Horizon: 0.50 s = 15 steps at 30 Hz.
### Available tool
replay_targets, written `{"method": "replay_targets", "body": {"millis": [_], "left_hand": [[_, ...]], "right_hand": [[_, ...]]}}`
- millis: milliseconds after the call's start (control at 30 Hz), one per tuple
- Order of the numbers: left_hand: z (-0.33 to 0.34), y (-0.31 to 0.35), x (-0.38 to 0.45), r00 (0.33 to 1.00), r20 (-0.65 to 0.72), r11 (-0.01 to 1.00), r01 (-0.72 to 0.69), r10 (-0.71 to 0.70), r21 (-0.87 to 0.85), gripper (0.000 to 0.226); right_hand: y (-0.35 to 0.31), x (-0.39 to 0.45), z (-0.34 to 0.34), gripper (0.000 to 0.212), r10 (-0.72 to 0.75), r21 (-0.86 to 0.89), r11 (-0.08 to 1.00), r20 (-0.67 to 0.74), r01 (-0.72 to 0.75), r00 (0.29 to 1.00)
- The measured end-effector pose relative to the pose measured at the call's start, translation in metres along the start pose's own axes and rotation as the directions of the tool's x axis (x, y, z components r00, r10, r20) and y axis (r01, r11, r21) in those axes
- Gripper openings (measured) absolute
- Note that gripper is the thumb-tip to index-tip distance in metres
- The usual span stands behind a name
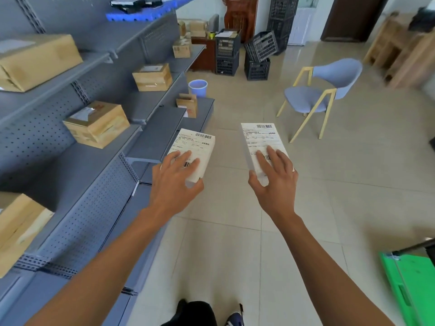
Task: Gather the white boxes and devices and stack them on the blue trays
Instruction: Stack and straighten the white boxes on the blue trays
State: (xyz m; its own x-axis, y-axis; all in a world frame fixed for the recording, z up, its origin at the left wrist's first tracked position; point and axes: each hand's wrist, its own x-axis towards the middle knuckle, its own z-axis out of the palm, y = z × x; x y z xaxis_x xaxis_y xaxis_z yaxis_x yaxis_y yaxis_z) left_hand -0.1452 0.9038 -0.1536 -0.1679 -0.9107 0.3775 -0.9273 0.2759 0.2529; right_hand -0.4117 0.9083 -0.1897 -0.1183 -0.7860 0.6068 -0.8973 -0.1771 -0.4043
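I hold two white boxes with printed barcode labels out over the tiled floor. My left hand (175, 178) grips the near end of the left white box (196, 144), fingers on its label and thumb under it. My right hand (274, 175) grips the near end of the right white box (260, 137) the same way. Both boxes point away from me, side by side and apart. A blue tray (131, 16) sits on the top shelf at the upper left, with dark and white devices (136, 2) lying on it.
Grey metal shelving (98, 184) runs along my left, carrying several brown cardboard boxes (96, 124). A blue chair (320, 95) stands ahead right. Black crates (242, 55) and a blue bucket (198, 87) stand at the far end. A green object (409, 285) lies at lower right.
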Motion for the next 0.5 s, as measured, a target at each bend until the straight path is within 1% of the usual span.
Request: {"method": "replay_targets", "body": {"millis": [100, 267, 500], "left_hand": [[0.021, 0.001, 0.014, 1.000, 0.030, 1.000, -0.008, 0.008, 0.003, 0.056], [0.060, -0.008, 0.047, 0.999, 0.029, 1.000, -0.016, 0.016, -0.009, 0.049], [0.106, -0.029, 0.128, 1.000, 0.027, 0.998, 0.011, -0.009, -0.069, 0.050]], "right_hand": [[0.018, 0.008, 0.013, 0.047, 0.010, -0.018, 1.000, 0.008, -0.010, 1.000], [0.038, 0.026, 0.040, 0.048, 0.015, -0.035, 0.999, 0.054, -0.013, 0.998], [0.062, 0.097, 0.092, 0.049, -0.028, -0.060, 0.998, 0.072, 0.032, 0.997]]}}
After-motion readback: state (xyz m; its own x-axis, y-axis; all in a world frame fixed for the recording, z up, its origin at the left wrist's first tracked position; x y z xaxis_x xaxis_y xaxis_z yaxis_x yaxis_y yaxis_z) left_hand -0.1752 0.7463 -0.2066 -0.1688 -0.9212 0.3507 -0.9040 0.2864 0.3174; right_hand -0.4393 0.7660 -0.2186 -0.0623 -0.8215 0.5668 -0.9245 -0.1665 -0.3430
